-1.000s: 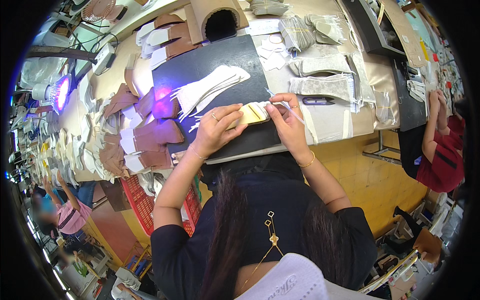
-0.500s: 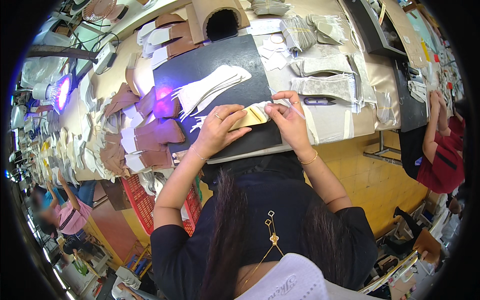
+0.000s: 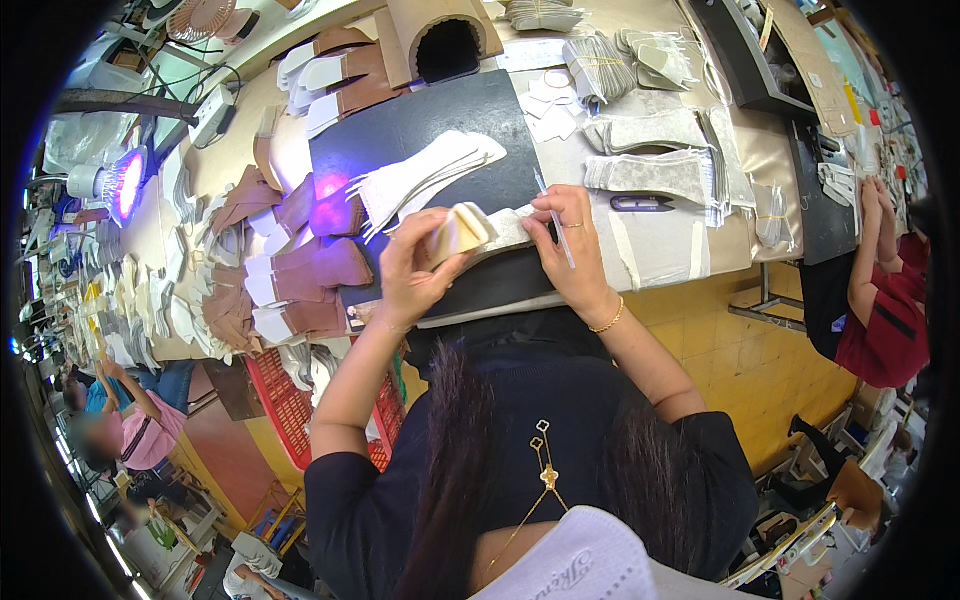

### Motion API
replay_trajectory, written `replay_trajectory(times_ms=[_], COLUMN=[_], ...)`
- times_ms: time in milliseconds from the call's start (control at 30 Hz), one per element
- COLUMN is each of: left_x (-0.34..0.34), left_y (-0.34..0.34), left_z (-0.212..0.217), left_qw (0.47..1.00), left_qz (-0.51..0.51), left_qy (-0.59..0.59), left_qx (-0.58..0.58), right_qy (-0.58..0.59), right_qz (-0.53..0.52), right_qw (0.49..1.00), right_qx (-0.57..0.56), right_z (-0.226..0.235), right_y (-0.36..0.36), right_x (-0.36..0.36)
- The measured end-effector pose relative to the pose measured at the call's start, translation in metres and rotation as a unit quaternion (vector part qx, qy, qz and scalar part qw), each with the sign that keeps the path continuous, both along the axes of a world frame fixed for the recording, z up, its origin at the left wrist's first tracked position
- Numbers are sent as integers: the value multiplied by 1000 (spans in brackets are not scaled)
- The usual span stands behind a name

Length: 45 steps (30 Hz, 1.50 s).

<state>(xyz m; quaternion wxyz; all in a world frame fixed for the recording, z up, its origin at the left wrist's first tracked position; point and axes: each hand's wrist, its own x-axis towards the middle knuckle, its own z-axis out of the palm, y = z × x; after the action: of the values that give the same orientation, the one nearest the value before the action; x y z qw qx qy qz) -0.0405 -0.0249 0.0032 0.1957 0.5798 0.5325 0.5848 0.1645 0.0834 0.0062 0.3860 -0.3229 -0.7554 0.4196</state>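
Observation:
My left hand [image 3: 412, 270] is closed around a cream-yellow block [image 3: 460, 232] with rounded edges, tilted up on its side. From the block a pale grey, curved strip-like piece [image 3: 508, 232] stretches to my right hand [image 3: 578, 255]. The thumb and fingers of that hand pinch the strip's right end. A thin translucent white stick [image 3: 569, 252], like a pen, is also tucked in my right fingers. Both hands are above the near part of a black mat [image 3: 420, 115]. Just beyond them lies a fanned stack of white cut pieces [image 3: 430, 172] with fringed ends.
Brown and white cut pieces [image 3: 300, 275] cover the left side. Grey pieces [image 3: 650, 172] and dark thread snips [image 3: 640, 203] lie right. A lit lamp [image 3: 122, 187] stands left; a red crate [image 3: 280, 400] is below the table. Co-workers sit at both sides.
My left hand has moved left and turned the block up on its side. The grey strip now shows stretched between both hands. The stick in my right hand has swung more upright.

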Motion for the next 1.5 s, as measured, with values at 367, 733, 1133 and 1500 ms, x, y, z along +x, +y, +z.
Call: replay_trajectory(times_ms=[367,733,1133,1500], left_x=[-60,-24,24,32], left_y=[1,51,30,31], left_z=[106,30,16,16], left_qw=[957,923,933,931], left_qz=[163,26,-35,-16], left_qy=[235,365,332,341], left_qx=[-36,-114,-134,-131], right_qy=[-48,-83,-72,-82], right_qz=[0,-71,-52,-24], right_qw=[995,983,986,990], right_qx=[90,147,138,110], right_z=[-4,7,10,11], right_y=[7,14,16,14], right_x=[10,30,25,31])
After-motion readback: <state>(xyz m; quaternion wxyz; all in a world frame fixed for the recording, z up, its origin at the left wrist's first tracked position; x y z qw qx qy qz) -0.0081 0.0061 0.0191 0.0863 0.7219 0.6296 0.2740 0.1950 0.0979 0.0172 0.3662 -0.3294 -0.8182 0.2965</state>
